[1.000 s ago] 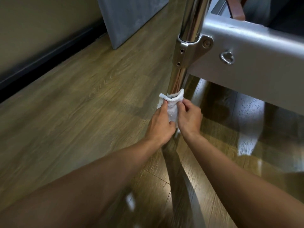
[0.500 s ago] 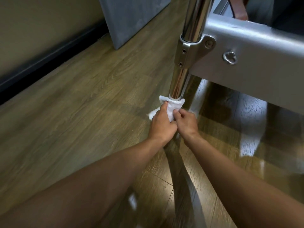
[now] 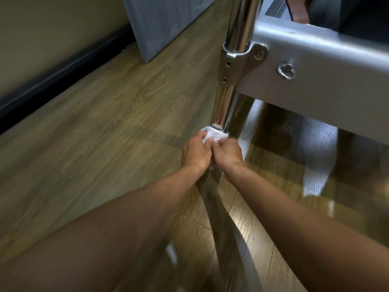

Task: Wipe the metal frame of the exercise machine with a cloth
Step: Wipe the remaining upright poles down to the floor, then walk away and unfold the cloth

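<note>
A shiny chrome upright pole [image 3: 225,102] of the exercise machine runs down to the wooden floor, joined by a metal bracket [image 3: 237,62] to a grey horizontal beam [image 3: 328,66]. A white cloth [image 3: 212,134] is wrapped around the pole's lowest part, close to the floor. My left hand [image 3: 195,152] and my right hand [image 3: 228,153] grip the cloth from either side, fingers curled around it and knuckles nearly touching. The pole's foot is hidden behind the cloth and my hands.
Wooden floor [image 3: 105,133] spreads to the left. A grey panel [image 3: 162,22] leans at the back, beside a wall with a dark skirting strip [image 3: 52,81]. A metal ring [image 3: 286,71] sits on the beam. Glossy floor shows under the beam.
Both hands have slid the cloth down the pole, from just under the bracket's lower stretch to near the floor. More bare chrome shows above the cloth.
</note>
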### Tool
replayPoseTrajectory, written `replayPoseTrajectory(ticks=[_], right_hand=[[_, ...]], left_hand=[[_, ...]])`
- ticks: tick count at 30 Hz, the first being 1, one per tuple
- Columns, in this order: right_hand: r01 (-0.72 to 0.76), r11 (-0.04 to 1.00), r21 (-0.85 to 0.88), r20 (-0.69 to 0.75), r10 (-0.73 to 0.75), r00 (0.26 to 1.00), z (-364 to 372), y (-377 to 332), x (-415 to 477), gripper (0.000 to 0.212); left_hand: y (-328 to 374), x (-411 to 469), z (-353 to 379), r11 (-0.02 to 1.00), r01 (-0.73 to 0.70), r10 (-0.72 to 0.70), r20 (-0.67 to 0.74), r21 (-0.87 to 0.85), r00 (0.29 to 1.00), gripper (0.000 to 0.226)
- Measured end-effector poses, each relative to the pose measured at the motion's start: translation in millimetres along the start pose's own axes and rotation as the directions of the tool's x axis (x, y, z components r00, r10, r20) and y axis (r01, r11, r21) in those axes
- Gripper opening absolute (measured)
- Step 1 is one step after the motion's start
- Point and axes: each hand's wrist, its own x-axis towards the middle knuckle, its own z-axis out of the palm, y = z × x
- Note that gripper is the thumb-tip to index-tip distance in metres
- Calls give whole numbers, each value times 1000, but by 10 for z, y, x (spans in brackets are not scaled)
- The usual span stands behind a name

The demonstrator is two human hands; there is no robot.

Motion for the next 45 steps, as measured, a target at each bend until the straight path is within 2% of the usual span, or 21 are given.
replayPoseTrajectory(ticks=[2, 4, 7, 9, 12, 15, 18, 21, 23, 25, 27, 30, 32, 35, 37, 41, 45], right_hand=[[-65, 994, 92, 38, 62, 997, -28, -76, -34, 26], [-63, 995, 79, 64, 58, 996, -125, -117, -130, 26], [-29, 999, 28, 103, 26, 994, -377, -239, -486, 29], [-21, 998, 54, 128, 14, 992, -609, -391, -807, 30], [-55, 990, 132, 164, 33, 986, -1020, -824, -1290, 31], [-120, 960, 253, 202, 69, 977, -1543, -1505, -1708, 31], [-138, 943, 303, 202, 78, 976, -2177, -2379, -2109, 44], [-165, 889, 427, 211, 80, 974, -2925, -3293, -2571, 39], [-156, 862, 482, 231, 47, 972, -3489, -3860, -2879, 43], [-144, 834, 533, 261, 0, 965, -4039, -4339, -3149, 46], [-144, 807, 573, 259, -12, 966, -4521, -4738, -3400, 47], [-46, 816, 577, 141, -45, 989, -5123, -5190, -3747, 44], [48, 835, 549, 25, -74, 997, -5489, -5372, -3997, 31], [172, 849, 499, -172, -97, 980, -6000, -5474, -4387, 25], [244, 838, 489, -291, -108, 951, -6301, -5475, -4665, 21], [326, 799, 505, -508, -30, 861, -6863, -5338, -5192, 17], [360, 797, 485, -665, 69, 744, -7471, -5043, -5650, 15]], left_hand=[[43, -12, -74, 999, 29, -29, -9, -25, 1000, 32], [98, -61, -153, 991, 88, -86, 16, -104, 996, 33], [257, -308, -357, 958, 205, -180, 136, -199, 974, 24], [449, -531, -585, 919, 280, -216, 241, -278, 946, 14], [961, -859, -1075, 885, 335, -225, 331, -325, 916, 12], [1752, -1171, -1645, 864, 366, -247, 343, -345, 906, 20], [2757, -1501, -2295, 865, 348, -230, 332, -360, 915, 29], [3844, -1831, -2966, 896, 242, -138, 286, -373, 948, 27], [4571, -2047, -3374, 898, 182, -80, 258, -400, 963, 28], [5218, -2234, -3672, 886, 161, -38, 279, -434, 960, 23], [5798, -2406, -3872, 894, 147, 7, 341, -423, 940, 29], [6537, -2634, -4033, 918, 28, 141, 391, -396, 910, 21], [6952, -2773, -4082, 918, -102, 260, 388, -382, 884, 17], [7487, -2999, -4086, 884, -274, 426, 414, -378, 805, 30], [7807, -3180, -4021, 860, -315, 485, 452, -401, 749, 33], [8379, -3600, -3667, 825, -300, 556, 589, -480, 587, 16], [8865, -4117, -3177, 760, -360, 650, 614, -542, 448, 9]])
